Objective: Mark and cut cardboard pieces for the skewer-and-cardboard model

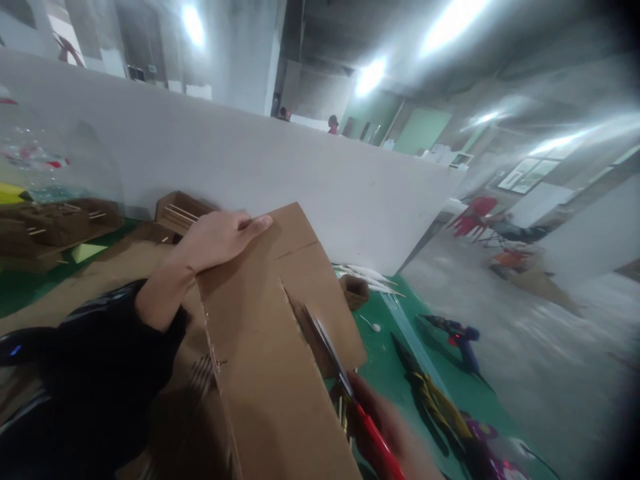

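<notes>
Cardboard sheet: held up, tilted, over the green bench, running from the lower edge of view up toward the white partition. All places below taken from this sheet.

Left hand: on the sheet's upper left edge, closed in a pinch, thumb flat on the top face, other fingers mostly hidden behind it. Right hand: low at the sheet's right side, closed around the red handles of the scissors; finger detail blurred. Blades lie over the flap beside the slit; how wide they stand, cannot tell.

Progress: a long slit is open lengthwise through the sheet, its upper end short of a dark cross line near the top. Strip right of the slit appears joined to the sheet at the upper end. Judged from this, the lengthwise cut is mostly made; the short gap up to the line looks uncut. Whether the line itself is drawn or scored, cannot tell.

Around the sheet: small cardboard box just off its right edge; pliers and glue gun further right; stick-fitted cardboard tray beyond its upper left.
</notes>
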`<state>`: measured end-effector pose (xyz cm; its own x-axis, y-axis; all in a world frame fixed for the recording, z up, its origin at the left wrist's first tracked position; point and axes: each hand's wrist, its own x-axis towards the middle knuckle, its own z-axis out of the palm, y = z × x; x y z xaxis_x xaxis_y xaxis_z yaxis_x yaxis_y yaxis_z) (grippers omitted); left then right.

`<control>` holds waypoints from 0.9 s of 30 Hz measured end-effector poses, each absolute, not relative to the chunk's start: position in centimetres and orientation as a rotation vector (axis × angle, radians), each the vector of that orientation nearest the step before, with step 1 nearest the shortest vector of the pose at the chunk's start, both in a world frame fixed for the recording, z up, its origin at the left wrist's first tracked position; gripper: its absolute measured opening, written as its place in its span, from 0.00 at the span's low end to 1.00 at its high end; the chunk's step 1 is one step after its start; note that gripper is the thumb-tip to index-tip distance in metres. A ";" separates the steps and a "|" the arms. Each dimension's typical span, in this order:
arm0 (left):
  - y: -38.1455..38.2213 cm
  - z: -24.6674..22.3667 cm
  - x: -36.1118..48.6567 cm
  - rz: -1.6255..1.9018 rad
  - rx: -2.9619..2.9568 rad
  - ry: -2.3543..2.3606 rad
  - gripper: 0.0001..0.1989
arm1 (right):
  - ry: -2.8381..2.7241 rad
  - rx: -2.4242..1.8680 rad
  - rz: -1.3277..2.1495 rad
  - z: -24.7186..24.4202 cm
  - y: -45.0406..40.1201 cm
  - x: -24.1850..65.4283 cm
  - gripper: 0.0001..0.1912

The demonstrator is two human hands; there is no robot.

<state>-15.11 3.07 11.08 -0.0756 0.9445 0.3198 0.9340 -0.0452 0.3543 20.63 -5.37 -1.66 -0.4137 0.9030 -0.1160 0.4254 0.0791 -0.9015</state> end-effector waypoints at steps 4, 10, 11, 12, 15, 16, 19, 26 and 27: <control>2.9 11.2 -14.7 0.780 2.132 2.131 0.37 | -1.864 -1.344 1.328 0.2 -5.3 18.1 0.39; 2.6 11.4 -14.6 0.702 2.063 2.372 0.39 | -1.875 -1.327 1.313 -0.6 -6.2 19.0 0.44; 2.5 11.4 -14.5 0.691 2.062 2.389 0.39 | -1.888 -1.338 1.321 -0.8 -6.3 19.4 0.43; 2.5 11.4 -14.4 0.689 2.073 2.391 0.38 | -1.909 -1.344 1.341 -0.9 -6.4 19.7 0.42; 2.4 11.3 -14.0 0.704 2.112 2.363 0.36 | -1.951 -1.341 1.421 -0.5 -6.3 19.3 0.41; 2.4 11.2 -13.8 0.709 2.127 2.342 0.36 | -1.938 -1.347 1.448 -0.3 -6.2 18.8 0.41; 2.5 11.1 -13.2 0.732 2.184 2.249 0.35 | -1.801 -1.298 1.589 0.2 -5.9 16.6 0.39; 2.5 11.1 -13.2 0.702 2.164 2.302 0.35 | -1.756 -1.182 1.632 0.2 -5.3 14.6 0.41; 2.6 11.2 -13.4 0.679 2.140 2.338 0.36 | -1.852 -1.259 1.627 0.6 -5.3 14.9 0.38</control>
